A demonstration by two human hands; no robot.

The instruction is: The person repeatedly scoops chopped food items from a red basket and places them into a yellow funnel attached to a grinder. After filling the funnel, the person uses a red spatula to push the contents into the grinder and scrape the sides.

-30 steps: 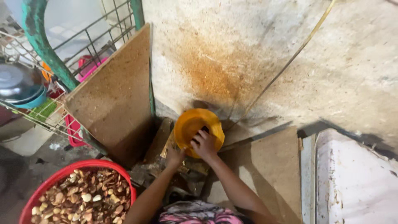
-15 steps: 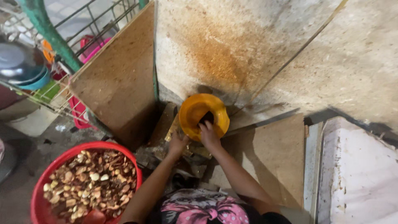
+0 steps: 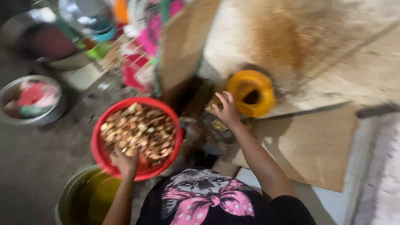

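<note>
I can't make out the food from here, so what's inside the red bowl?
The red bowl is heaped with brown and pale chopped pieces; blur hides what kind. The left hand grips its near rim, covering some pieces, and the bowl's bottom is buried.

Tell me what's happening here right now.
A person's left hand grips the near rim of a red bowl filled with brownish chopped pieces. The right hand is open, fingers spread, just beside a yellow funnel-shaped hopper by the stained wall. A green bucket sits below the bowl.
</note>
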